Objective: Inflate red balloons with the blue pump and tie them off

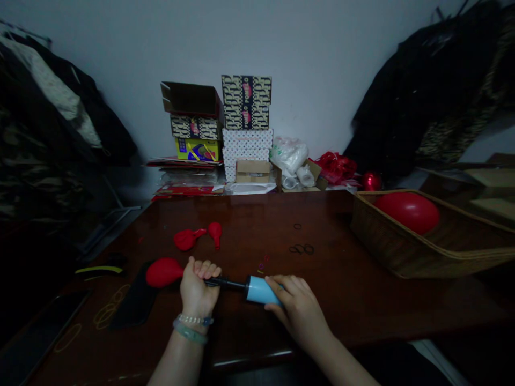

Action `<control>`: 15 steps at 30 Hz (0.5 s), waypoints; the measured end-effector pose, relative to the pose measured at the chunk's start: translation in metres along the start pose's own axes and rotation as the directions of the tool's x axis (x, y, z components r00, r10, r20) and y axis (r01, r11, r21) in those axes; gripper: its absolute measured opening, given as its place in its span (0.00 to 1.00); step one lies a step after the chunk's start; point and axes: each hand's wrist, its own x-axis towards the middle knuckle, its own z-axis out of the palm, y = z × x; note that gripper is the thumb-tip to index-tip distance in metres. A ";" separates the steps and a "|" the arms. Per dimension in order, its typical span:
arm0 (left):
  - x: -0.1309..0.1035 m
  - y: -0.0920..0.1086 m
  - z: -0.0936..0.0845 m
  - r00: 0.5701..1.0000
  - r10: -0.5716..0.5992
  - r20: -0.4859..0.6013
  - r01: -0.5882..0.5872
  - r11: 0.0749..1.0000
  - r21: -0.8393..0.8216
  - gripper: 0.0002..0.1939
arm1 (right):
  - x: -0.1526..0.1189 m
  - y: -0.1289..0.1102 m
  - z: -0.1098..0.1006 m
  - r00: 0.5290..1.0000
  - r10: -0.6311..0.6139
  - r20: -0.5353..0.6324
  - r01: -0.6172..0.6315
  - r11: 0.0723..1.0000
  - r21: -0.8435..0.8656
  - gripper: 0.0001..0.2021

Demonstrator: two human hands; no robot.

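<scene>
My left hand (200, 287) is closed around the black nozzle end of a hand balloon pump (261, 290). A small, partly filled red balloon (164, 272) sticks out to the left of that fist, its neck hidden in my fingers. The pump lies level, its black rod showing between the nozzle end and the light blue barrel. My right hand (295, 303) wraps the right end of the barrel. Beyond my left hand, two limp red balloons, one flat balloon (187, 239) and a smaller balloon (215, 234), rest on the dark wooden table (257, 214).
A wicker basket (396, 257) with a large inflated red balloon (408, 210) stands at the right. Several black bands (301, 249) lie mid-table. At the left are yellow rubber bands (107, 313) and a dark phone-like slab (44, 329). Stacked boxes (247, 102) line the wall.
</scene>
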 end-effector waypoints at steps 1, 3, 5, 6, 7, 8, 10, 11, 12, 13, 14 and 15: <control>-0.001 -0.004 0.001 1.000 -0.009 0.004 0.009 1.000 -0.003 0.19 | 0.000 -0.001 0.001 1.000 0.007 0.000 -0.007 1.000 -0.001 0.24; -0.004 -0.013 0.002 1.000 -0.027 0.008 0.027 1.000 -0.011 0.19 | -0.001 -0.003 0.003 1.000 0.018 -0.001 -0.018 1.000 -0.002 0.25; -0.006 -0.020 0.001 0.999 -0.038 0.006 0.038 0.999 -0.021 0.19 | -0.001 -0.004 0.004 1.000 0.025 -0.005 -0.025 1.000 -0.006 0.25; -0.007 -0.024 0.001 0.999 -0.043 0.009 0.043 0.999 -0.025 0.19 | -0.001 -0.005 0.005 1.000 0.028 -0.007 -0.028 1.000 -0.007 0.25; -0.008 -0.027 0.000 0.999 -0.047 0.016 0.048 0.998 -0.028 0.19 | -0.001 -0.005 0.005 1.000 0.030 -0.010 -0.030 1.000 -0.007 0.25; -0.009 -0.029 -0.001 0.998 -0.049 0.027 0.050 0.998 -0.031 0.20 | -0.001 -0.006 0.006 0.999 0.033 -0.012 -0.033 0.999 -0.008 0.25; -0.010 -0.033 -0.002 0.998 -0.042 0.050 0.044 0.998 -0.035 0.20 | 0.000 -0.006 0.006 0.999 0.033 -0.018 -0.033 0.999 -0.006 0.26; -0.011 -0.033 -0.002 0.998 -0.036 0.057 0.038 0.999 -0.037 0.19 | 0.000 -0.005 0.005 0.999 0.029 -0.020 -0.029 1.000 -0.003 0.26; -0.011 -0.033 -0.002 0.998 -0.030 0.060 0.032 0.999 -0.038 0.19 | 0.001 -0.005 0.005 1.000 0.023 -0.021 -0.023 1.000 0.002 0.25; -0.012 -0.033 -0.002 0.998 -0.025 0.060 0.027 0.999 -0.038 0.19 | 0.001 -0.004 0.004 1.000 0.016 -0.021 -0.015 1.000 0.010 0.25; -0.012 -0.032 -0.002 0.998 -0.023 0.057 0.025 0.999 -0.036 0.20 | 0.002 -0.004 0.004 1.000 0.010 -0.019 -0.009 1.000 0.019 0.24; -0.013 -0.030 -0.001 0.998 -0.022 0.051 0.023 0.999 -0.031 0.20 | 0.002 -0.003 0.003 1.000 0.004 -0.016 -0.003 1.000 0.029 0.24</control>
